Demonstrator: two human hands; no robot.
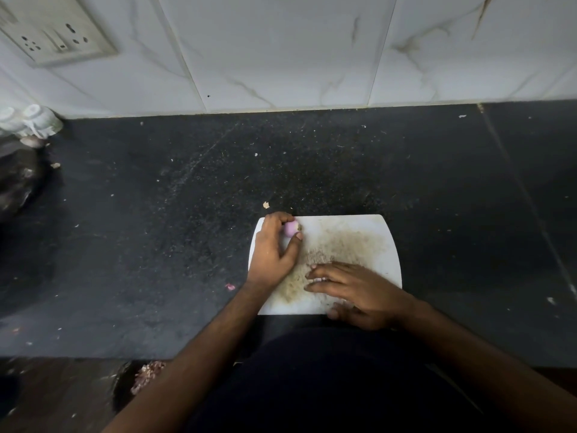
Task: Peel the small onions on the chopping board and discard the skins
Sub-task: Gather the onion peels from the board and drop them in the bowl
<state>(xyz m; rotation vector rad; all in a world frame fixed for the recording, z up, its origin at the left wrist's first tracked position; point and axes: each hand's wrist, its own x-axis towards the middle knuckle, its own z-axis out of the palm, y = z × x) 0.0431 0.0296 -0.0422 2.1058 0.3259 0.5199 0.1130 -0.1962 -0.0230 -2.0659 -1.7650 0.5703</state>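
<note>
A white chopping board [359, 232], stained brown in the middle, lies on the dark counter [156, 245] in front of me. My left hand [274, 248] pinches a small pink peeled onion [291, 229] between thumb and fingers at the board's far left corner. My right hand [352, 289] lies flat on the near part of the board, fingers straight and pointing left, holding nothing. A small scrap of pink skin [230, 287] lies on the counter just left of my left wrist. A pale skin flake [266, 204] sits beyond the board's far left corner.
A heap of pink onion skins [146, 375] lies below the counter's front edge at the lower left. White bottle caps [31, 120] and a dark object [15, 179] stand at the far left. The tiled wall [281, 51] with a socket plate [59, 29] closes the back.
</note>
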